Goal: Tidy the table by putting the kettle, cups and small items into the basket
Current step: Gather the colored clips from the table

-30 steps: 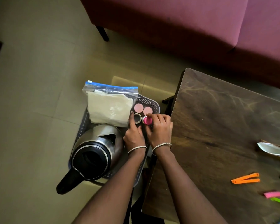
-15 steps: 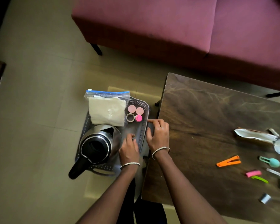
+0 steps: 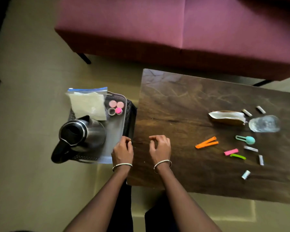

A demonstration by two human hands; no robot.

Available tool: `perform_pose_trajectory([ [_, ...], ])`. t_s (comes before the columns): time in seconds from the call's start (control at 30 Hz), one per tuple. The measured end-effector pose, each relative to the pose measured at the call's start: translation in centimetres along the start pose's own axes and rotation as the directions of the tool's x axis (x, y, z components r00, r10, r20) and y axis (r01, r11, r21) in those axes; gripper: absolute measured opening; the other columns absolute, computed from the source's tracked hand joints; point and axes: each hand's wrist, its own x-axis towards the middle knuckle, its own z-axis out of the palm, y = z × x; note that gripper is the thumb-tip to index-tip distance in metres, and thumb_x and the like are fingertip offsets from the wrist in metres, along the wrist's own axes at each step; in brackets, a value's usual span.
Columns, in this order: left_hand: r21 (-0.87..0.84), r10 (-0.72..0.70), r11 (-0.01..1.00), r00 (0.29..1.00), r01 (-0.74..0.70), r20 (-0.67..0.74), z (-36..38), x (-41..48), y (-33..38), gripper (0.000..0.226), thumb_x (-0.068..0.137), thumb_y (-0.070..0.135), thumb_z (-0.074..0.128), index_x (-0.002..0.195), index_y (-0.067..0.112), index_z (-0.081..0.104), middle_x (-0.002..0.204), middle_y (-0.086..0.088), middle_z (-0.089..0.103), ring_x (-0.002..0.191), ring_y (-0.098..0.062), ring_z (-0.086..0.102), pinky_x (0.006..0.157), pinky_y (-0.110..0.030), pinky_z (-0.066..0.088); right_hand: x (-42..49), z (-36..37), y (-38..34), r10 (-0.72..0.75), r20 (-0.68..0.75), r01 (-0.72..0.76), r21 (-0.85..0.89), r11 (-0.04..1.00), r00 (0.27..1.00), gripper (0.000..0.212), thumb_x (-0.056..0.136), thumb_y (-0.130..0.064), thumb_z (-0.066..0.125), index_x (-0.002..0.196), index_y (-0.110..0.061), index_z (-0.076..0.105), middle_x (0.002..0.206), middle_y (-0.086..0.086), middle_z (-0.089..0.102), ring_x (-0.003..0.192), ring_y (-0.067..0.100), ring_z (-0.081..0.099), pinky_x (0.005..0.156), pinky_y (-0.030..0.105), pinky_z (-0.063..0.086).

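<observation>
A dark perforated basket (image 3: 130, 118) stands on the floor just left of the wooden table (image 3: 182, 106). Inside it are a steel kettle (image 3: 90, 133) with a black handle, a zip bag (image 3: 88, 104) of white material, and several small pink cups (image 3: 116, 107). My left hand (image 3: 122, 152) pinches the basket's right rim near its front corner. My right hand (image 3: 160, 148) hovers over the table's left part, fingers loosely curled and holding nothing. An orange clip (image 3: 206, 142), a pink clip (image 3: 231, 151), a green clip (image 3: 237, 156) and a teal piece (image 3: 246, 140) lie on the table to the right.
A torn packet (image 3: 227, 117), a clear plastic pouch (image 3: 264, 123) and several small silver pieces (image 3: 246, 174) also lie on the right part of the table. A maroon sofa (image 3: 174, 27) runs along the far side. Tiled floor surrounds the basket.
Both hands drew back from the pink cups in the basket. The left hand came to the basket's right rim; the right hand moved over the table. The view swung right.
</observation>
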Motion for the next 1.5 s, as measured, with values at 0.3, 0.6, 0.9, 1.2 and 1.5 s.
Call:
perform_pose_trajectory([
  [0.3, -0.058, 0.039, 0.997, 0.998, -0.042, -0.046, 6.1, -10.0, 7.0, 0.004, 0.087, 0.018, 0.063, 0.088, 0.021, 0.064, 0.079, -0.003, 0.072, 0.075, -0.029, 0.067, 0.066, -0.034, 0.050, -2.1, -11.3, 10.8, 0.007, -0.068, -0.003, 0.064, 0.998, 0.998, 0.018, 0.086, -0.003, 0.062, 0.094, -0.011, 0.076, 0.097, 0.005, 0.072, 0.099, 0.028, 0.059, 0.091, 0.030, 0.042],
  [0.6, -0.089, 0.104, 0.991, 0.994, -0.105, -0.015, 12.6, -18.6, 14.4, 0.005, 0.086, 0.018, 0.064, 0.085, 0.023, 0.064, 0.076, 0.004, 0.070, 0.074, -0.022, 0.066, 0.068, -0.033, 0.052, -4.5, -21.4, 21.5, 0.101, -0.084, -0.097, 0.046, 0.994, 0.991, 0.019, 0.088, -0.006, 0.061, 0.097, -0.015, 0.075, 0.097, 0.003, 0.072, 0.099, 0.026, 0.059, 0.089, 0.030, 0.042],
  [0.9, -0.020, 0.094, 0.995, 0.994, -0.093, 0.061, 17.1, -20.2, 17.8, 0.004, 0.086, 0.021, 0.063, 0.086, 0.025, 0.064, 0.078, 0.007, 0.069, 0.073, -0.018, 0.064, 0.068, -0.030, 0.050, -4.1, -25.4, 27.6, 0.204, -0.125, -0.198, 0.059, 0.978, 0.971, 0.019, 0.088, -0.005, 0.061, 0.096, -0.014, 0.075, 0.099, 0.005, 0.073, 0.097, 0.027, 0.064, 0.087, 0.034, 0.049],
  [1.2, -0.466, -0.586, 0.309, 0.552, 0.829, 0.593, 21.7, -15.7, 19.5, 0.017, 0.094, 0.017, 0.061, 0.079, 0.009, 0.063, 0.070, -0.007, 0.062, 0.058, -0.017, 0.061, 0.053, -0.030, 0.052, 2.8, -23.8, 28.0, 0.131, -0.026, -0.132, -0.030, 0.991, 0.991, 0.015, 0.091, -0.011, 0.062, 0.100, -0.012, 0.073, 0.103, 0.005, 0.073, 0.100, 0.027, 0.062, 0.087, 0.032, 0.043],
  [1.5, -0.461, -0.603, 0.069, 0.405, 0.885, 0.687, 27.0, -11.3, 22.2, 0.033, 0.083, 0.031, 0.076, 0.100, 0.004, 0.066, 0.092, -0.011, 0.069, 0.078, -0.019, 0.068, 0.065, -0.032, 0.056, 11.9, -21.2, 26.9, 0.019, 0.116, 0.005, -0.200, 0.980, 0.993, 0.018, 0.094, -0.015, 0.060, 0.109, -0.014, 0.070, 0.111, 0.006, 0.068, 0.107, 0.024, 0.061, 0.096, 0.035, 0.048],
])
